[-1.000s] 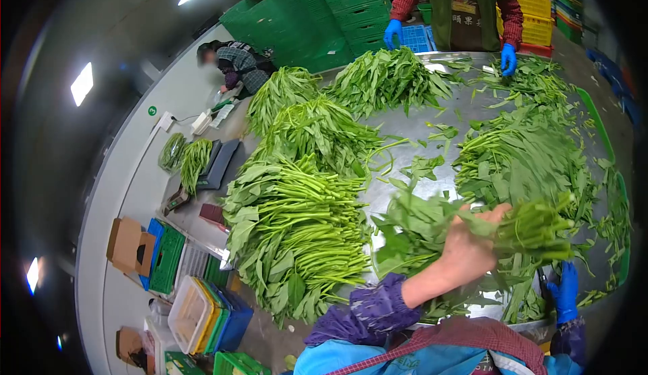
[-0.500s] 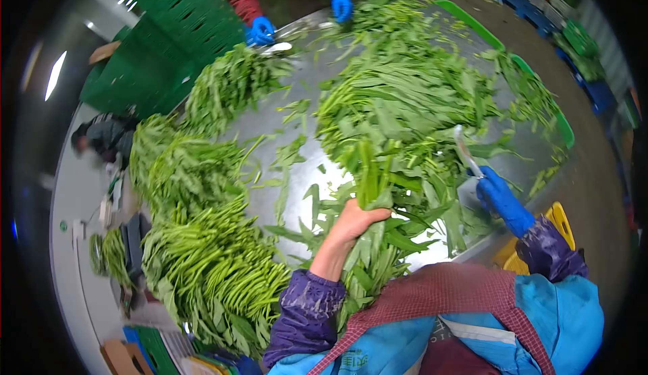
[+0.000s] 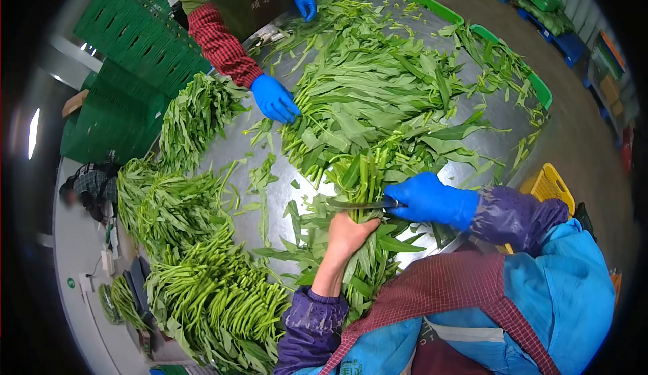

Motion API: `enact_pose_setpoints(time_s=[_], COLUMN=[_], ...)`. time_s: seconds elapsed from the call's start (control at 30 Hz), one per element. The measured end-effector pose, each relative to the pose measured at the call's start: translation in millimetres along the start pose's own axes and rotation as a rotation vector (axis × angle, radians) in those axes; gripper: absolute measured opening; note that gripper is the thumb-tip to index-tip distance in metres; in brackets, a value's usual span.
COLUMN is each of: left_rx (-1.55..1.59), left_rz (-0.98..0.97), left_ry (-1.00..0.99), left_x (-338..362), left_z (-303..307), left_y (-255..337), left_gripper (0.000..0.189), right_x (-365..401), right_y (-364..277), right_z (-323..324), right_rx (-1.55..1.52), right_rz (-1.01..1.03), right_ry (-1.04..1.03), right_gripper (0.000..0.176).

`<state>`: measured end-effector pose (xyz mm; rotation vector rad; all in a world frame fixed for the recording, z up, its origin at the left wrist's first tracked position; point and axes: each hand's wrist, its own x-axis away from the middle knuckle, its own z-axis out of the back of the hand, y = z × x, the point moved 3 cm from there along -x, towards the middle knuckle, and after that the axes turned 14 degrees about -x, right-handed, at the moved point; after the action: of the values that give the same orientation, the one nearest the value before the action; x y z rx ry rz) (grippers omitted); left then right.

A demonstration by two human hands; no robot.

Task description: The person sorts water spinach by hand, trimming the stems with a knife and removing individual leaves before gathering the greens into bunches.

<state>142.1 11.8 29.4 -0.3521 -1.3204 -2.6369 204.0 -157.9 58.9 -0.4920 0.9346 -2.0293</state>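
Note:
My bare left hand (image 3: 349, 234) is wrapped round a bunch of leafy green stems (image 3: 364, 179), whose cut ends point away from me. In a blue glove, my right hand (image 3: 432, 201) grips a knife by its handle. The dark knife blade (image 3: 358, 205) lies across the stems just beyond my left fingers. Beyond the bunch, a large heap of greens (image 3: 371, 85) spreads over the metal table (image 3: 223, 139). Loose leaves lie around and under my left hand.
Across the table, a co-worker's blue-gloved hand (image 3: 275, 99) touches the heap. Stacked bundles (image 3: 216, 287) line the left side. Green crates (image 3: 135, 37) stand back left, green trays (image 3: 425, 2) at the far edge, a yellow basket (image 3: 548, 187) at right.
My right hand has moved left with the knife, bringing the blade across the stems. The co-worker's hand has reached forward to the heap. The camera view has shifted slightly.

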Motion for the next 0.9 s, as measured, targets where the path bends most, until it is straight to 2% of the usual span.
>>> enact_pose_setpoints(time_s=[0.07,0.13,0.2,0.23,0.3,0.33,0.37,0.4,0.47,0.5,0.53,0.6,0.63,0.67,0.73,0.8,0.83,0.87,0.9], left_rx=[-0.102,-0.189,-0.218,-0.263,-0.259,-0.276,-0.309,-0.342,-0.1,0.088,0.241,0.41,0.432,0.456,0.515,0.573,0.622,0.649,0.715], left_rz=[0.046,0.108,0.059,0.075,0.073,0.037,0.035,0.031,0.018,0.063,0.083,0.075,0.079,0.081,0.063,0.031,0.007,0.004,-0.004], left_ry=[0.038,-0.015,0.049,0.083,0.096,0.13,0.124,0.121,0.083,0.047,0.064,0.131,0.187,0.242,0.188,0.225,0.244,0.263,0.316], left_x=[4.5,6.6,14.4,18.8,17.2,17.5,18.1,17.6,14.6,15.9,18.8,22.4,23.0,21.5,10.9,2.6,-3.6,-12.6,-18.8], left_z=[1.6,-3.1,1.9,11.1,17.3,16.1,15.3,15.3,16.7,22.8,35.2,61.5,72.2,80.3,86.9,86.8,85.9,86.0,86.1], left_y=[11.6,12.1,12.0,16.7,10.8,9.6,12.6,16.5,16.4,20.9,28.4,34.7,36.7,37.7,35.8,56.3,63.4,59.3,64.0], left_gripper=[0.038,0.036,0.036,0.037,0.039,0.038,0.038,0.037,0.036,0.033,0.029,0.03,0.031,0.032,0.033,0.033,0.032,0.04,0.045], right_x=[-9.6,0.4,22.0,27.2,48.8,48.5,50.9,46.2,34.2,33.1,34.8,34.5,32.5,29.3,14.2,-7.1,-20.2,-31.8,-39.3], right_y=[18.6,41.7,82.6,84.1,79.5,69.5,67.4,60.0,42.5,55.3,65.4,53.1,49.9,45.3,11.6,-25.0,-31.2,-35.5,-43.3], right_z=[-4.7,-5.4,-0.4,5.1,15.9,17.4,12.6,13.4,11.3,3.9,3.9,25.9,31.4,31.0,30.7,10.6,-4.3,-17.5,-22.2], right_rx=[0.186,0.179,0.02,0.022,-0.128,-0.147,-0.304,-0.301,-0.293,-0.429,-0.39,-0.217,-0.043,-0.045,-0.142,-0.548,-0.636,-0.725,-0.993], right_rz=[-0.082,-0.131,-0.41,-0.401,-0.507,-0.454,-0.275,-0.274,-0.395,-0.35,-0.318,-0.545,-0.44,-0.438,0.023,0.067,0.175,0.284,0.173], right_ry=[0.105,0.122,0.14,0.14,0.073,0.011,0.071,0.082,0.056,0.137,0.121,0.063,0.094,0.087,0.191,0.049,0.082,0.111,0.075], right_gripper=[0.019,0.018,0.019,0.019,0.023,0.023,0.022,0.022,0.023,0.024,0.028,0.046,0.074,0.074,0.092,0.103,0.103,0.103,0.098])
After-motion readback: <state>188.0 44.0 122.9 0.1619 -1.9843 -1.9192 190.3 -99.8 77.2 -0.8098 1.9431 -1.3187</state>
